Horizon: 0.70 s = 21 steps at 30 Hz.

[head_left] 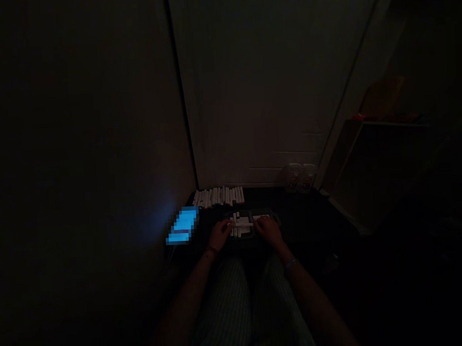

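In dim light, a white marker (243, 225) lies crosswise between my two hands, over an open case (263, 211). My left hand (220, 234) is closed at the marker's left end. At its right end is my right hand (269, 230), its fingers curled closed around that end. Several white markers (235, 231) sit upright on the page in the left half of the case, next to a pale patch. The fingertips are too dark to make out fully.
A row of several white markers (218, 196) lies along the back of the dark table (313, 220). A glowing, blurred screen (183, 226) stands at the left. Two clear containers (300, 178) stand at the back right, near a shelf (389, 122). Walls close in behind and left.
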Available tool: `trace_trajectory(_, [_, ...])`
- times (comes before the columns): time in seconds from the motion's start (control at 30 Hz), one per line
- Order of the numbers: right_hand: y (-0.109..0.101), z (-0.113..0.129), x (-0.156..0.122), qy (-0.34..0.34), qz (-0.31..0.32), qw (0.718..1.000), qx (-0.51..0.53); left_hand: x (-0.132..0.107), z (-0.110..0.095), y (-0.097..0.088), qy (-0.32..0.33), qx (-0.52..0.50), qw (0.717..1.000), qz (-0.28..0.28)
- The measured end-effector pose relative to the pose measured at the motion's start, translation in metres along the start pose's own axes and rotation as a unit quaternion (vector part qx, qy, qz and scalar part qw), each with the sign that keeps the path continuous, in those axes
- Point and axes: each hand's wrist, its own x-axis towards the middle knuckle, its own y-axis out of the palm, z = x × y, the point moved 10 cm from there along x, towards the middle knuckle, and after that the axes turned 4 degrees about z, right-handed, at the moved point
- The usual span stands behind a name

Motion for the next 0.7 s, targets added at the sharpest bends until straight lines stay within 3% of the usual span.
trace_trajectory(0.7, [-0.0006, 0.0, -0.0008, -0.001, -0.007, 1.0, -0.001, 0.0001, 0.003, 0.0001, -0.01, 0.008, 1.0, -0.005])
